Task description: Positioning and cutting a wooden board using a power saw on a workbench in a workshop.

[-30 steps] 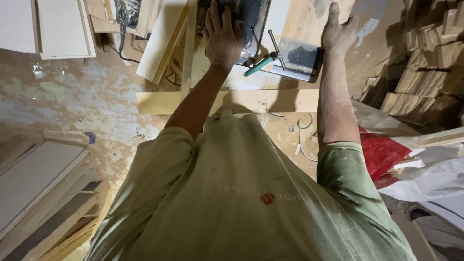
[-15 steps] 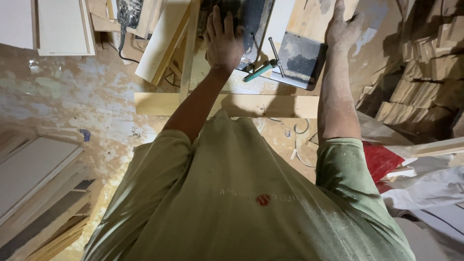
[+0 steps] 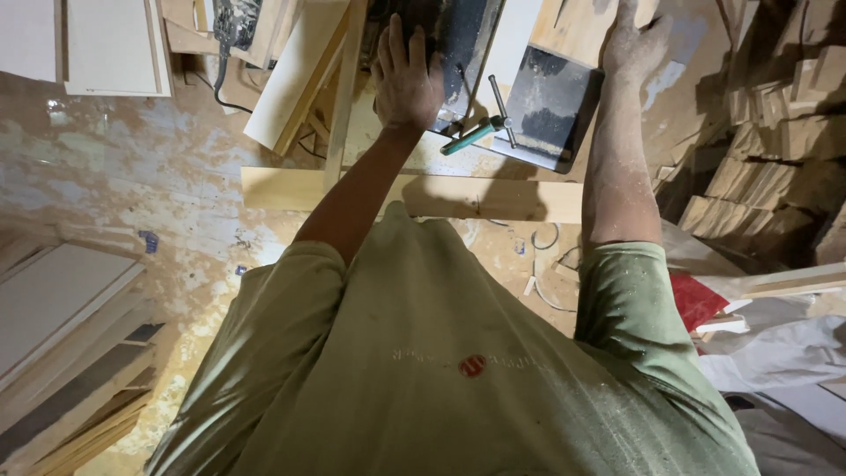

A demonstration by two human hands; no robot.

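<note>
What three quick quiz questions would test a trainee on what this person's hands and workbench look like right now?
1. True or false: the left hand lies flat, fingers spread, on the dark machine.
2. What does the right hand press on? A) pale wood board B) red sheet C) white panel
3. What colour is the handle of the clamp between the two arms?

Key: 1 true. 2 A, the pale wood board. 3 teal green.
</note>
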